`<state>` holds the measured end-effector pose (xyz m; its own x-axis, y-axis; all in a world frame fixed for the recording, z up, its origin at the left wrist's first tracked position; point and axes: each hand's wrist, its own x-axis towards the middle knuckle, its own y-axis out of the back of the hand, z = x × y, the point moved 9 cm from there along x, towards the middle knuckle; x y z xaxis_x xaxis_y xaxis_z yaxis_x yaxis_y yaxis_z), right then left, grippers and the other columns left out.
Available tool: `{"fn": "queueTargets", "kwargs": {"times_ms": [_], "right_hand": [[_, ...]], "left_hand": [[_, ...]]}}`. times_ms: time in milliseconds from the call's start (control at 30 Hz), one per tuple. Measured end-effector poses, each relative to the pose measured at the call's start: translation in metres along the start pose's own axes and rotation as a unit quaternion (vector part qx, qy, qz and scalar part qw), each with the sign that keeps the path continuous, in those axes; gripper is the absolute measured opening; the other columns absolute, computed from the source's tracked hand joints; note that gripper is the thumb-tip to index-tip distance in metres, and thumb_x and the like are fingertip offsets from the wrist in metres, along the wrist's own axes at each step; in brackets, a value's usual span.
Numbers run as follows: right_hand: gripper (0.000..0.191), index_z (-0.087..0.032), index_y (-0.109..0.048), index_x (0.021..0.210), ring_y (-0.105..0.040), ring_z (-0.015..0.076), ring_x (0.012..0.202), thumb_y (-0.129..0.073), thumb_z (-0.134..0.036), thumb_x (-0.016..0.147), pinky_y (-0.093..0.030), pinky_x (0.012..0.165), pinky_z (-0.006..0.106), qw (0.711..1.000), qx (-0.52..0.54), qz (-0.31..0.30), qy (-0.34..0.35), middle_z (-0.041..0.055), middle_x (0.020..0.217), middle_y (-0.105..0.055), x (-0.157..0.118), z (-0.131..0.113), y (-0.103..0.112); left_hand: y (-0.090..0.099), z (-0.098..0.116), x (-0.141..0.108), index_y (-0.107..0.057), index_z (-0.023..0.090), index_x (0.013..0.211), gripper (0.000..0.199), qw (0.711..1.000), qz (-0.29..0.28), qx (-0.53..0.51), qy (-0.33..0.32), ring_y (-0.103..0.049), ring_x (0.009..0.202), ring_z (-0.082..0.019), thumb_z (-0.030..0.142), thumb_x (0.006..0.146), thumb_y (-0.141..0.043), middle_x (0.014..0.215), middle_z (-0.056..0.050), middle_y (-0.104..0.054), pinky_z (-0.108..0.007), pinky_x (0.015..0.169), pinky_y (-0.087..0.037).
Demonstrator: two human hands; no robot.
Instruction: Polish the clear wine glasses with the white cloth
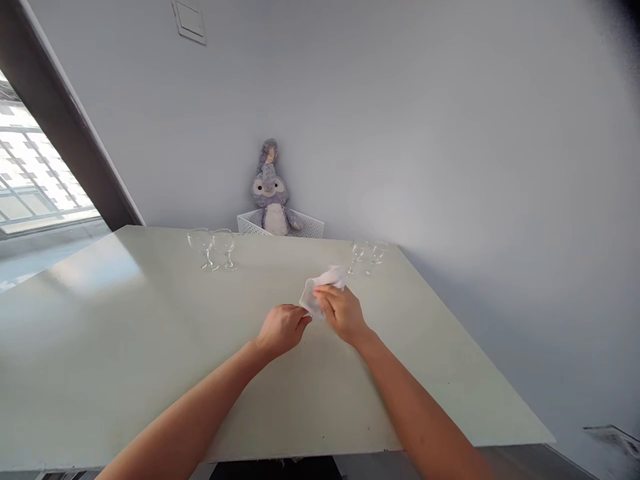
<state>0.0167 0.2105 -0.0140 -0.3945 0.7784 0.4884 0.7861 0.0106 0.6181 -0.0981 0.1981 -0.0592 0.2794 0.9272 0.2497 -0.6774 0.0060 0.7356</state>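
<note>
A white cloth [330, 275] is bunched in my right hand [344, 313], its fingers bent over it above the middle of the table. Close by on the left, my left hand [284, 329] is closed in a pinch at the cloth's lower left edge. A pale, partly see-through patch shows between the two hands; whether it is thin cloth or glass I cannot tell. Two clear stemmed glasses [203, 248] stand upright at the far left. Another pair of stemmed glasses [358, 253] stands upright beyond my right hand.
The pale glossy table [175, 347] reaches the wall, with its right edge slanting towards me. Behind its far edge, a purple plush toy [270, 193] sits in a white perforated basket [313, 228]. A window [40, 167] is at the left.
</note>
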Motion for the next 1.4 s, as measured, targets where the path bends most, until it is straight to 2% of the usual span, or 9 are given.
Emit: {"fn": "queueTargets", "kwargs": {"times_ms": [100, 200, 333, 400, 533, 767, 967, 1167, 1400], "right_hand": [[0.035, -0.018, -0.066, 0.091, -0.057, 0.0205, 0.088, -0.042, -0.043, 0.083, -0.043, 0.079, 0.034, 0.959, 0.223, 0.062, -0.164, 0.0061, 0.095, -0.064, -0.002, 0.05, 0.008], [0.034, -0.017, -0.063, 0.087, -0.059, 0.0198, 0.078, -0.051, -0.047, 0.077, -0.047, 0.067, 0.032, 0.828, 0.455, 0.136, -0.297, 0.0045, 0.084, -0.065, -0.014, 0.086, -0.01], [0.036, -0.02, -0.061, 0.089, -0.059, 0.0193, 0.082, -0.051, -0.052, 0.076, -0.049, 0.068, 0.032, 0.702, 0.617, 0.163, -0.316, 0.0026, 0.088, -0.065, -0.021, 0.074, -0.049], [0.039, -0.021, -0.06, 0.093, -0.058, 0.0191, 0.086, -0.047, -0.054, 0.077, -0.048, 0.072, 0.032, 0.713, 0.624, 0.137, -0.291, 0.0028, 0.09, -0.064, -0.021, 0.056, -0.061], [0.035, -0.023, -0.055, 0.104, -0.055, 0.0182, 0.093, -0.051, -0.047, 0.078, -0.044, 0.08, 0.031, 0.817, 0.53, 0.07, -0.215, 0.0033, 0.097, -0.062, -0.021, 0.027, -0.066], [0.029, -0.017, -0.055, 0.094, -0.054, 0.0164, 0.08, -0.059, -0.035, 0.072, -0.042, 0.075, 0.028, 0.924, 0.311, 0.114, -0.191, 0.0012, 0.084, -0.06, -0.02, 0.042, -0.041], [0.032, -0.016, -0.054, 0.079, -0.049, 0.0111, 0.058, -0.061, -0.045, 0.069, -0.04, 0.055, 0.024, 0.875, 0.393, 0.099, -0.267, -0.0018, 0.064, -0.054, -0.024, 0.055, -0.043], [0.039, -0.014, -0.059, 0.074, -0.051, 0.0106, 0.049, -0.068, -0.049, 0.06, -0.037, 0.046, 0.023, 0.754, 0.55, -0.135, -0.334, -0.0003, 0.06, -0.055, -0.034, 0.033, -0.091], [0.039, -0.014, -0.06, 0.078, -0.054, 0.0136, 0.057, -0.067, -0.049, 0.061, -0.042, 0.052, 0.026, 0.831, 0.442, 0.088, -0.327, 0.0021, 0.065, -0.06, -0.026, 0.072, -0.054]], "left_hand": [[-0.001, 0.016, -0.004, -0.058, 0.02, 0.069, 0.025, 0.996, 0.022, 0.064, -0.064, -0.046, 0.056, -0.015, 0.029, 0.082, -0.038, 0.057, -0.003, -0.053, -0.025, 0.055, -0.027], [-0.003, 0.008, -0.003, -0.056, 0.02, 0.077, 0.023, 0.998, 0.047, 0.036, -0.015, -0.043, 0.052, -0.013, 0.03, 0.084, -0.036, 0.055, 0.0, -0.05, -0.023, 0.053, -0.026], [-0.008, 0.0, -0.003, -0.049, 0.02, 0.074, 0.019, 0.996, 0.077, -0.027, 0.048, -0.042, 0.049, -0.01, 0.03, 0.083, -0.035, 0.055, 0.004, -0.048, -0.021, 0.051, -0.027], [-0.006, -0.002, -0.004, -0.045, 0.02, 0.07, 0.021, 0.992, 0.101, -0.037, 0.066, -0.041, 0.049, -0.009, 0.029, 0.084, -0.033, 0.055, 0.004, -0.046, -0.02, 0.051, -0.027], [-0.004, -0.004, -0.007, -0.042, 0.02, 0.069, 0.021, 0.99, 0.117, -0.004, 0.074, -0.041, 0.048, -0.01, 0.026, 0.085, -0.03, 0.055, 0.004, -0.046, -0.02, 0.048, -0.027], [-0.007, 0.019, -0.006, -0.054, 0.019, 0.069, 0.023, 0.99, 0.09, 0.093, -0.061, -0.054, 0.071, -0.016, 0.017, 0.083, -0.036, 0.071, -0.004, -0.059, -0.026, 0.063, -0.038], [0.025, -0.004, -0.002, -0.052, 0.022, 0.1, 0.03, 0.971, 0.169, -0.157, 0.066, -0.053, 0.095, -0.02, 0.034, 0.074, -0.057, 0.101, -0.006, -0.059, -0.034, 0.082, -0.04], [-0.01, -0.012, 0.004, -0.038, 0.019, 0.115, 0.055, 0.815, -0.002, -0.562, 0.144, -0.058, 0.094, -0.025, 0.037, 0.07, -0.063, 0.114, -0.016, -0.056, -0.035, 0.074, -0.047], [0.008, -0.05, 0.002, -0.038, 0.021, 0.103, 0.048, 0.765, 0.193, -0.585, 0.186, -0.061, 0.093, -0.022, 0.029, 0.066, -0.069, 0.107, -0.011, -0.058, -0.038, 0.081, -0.047]]}}
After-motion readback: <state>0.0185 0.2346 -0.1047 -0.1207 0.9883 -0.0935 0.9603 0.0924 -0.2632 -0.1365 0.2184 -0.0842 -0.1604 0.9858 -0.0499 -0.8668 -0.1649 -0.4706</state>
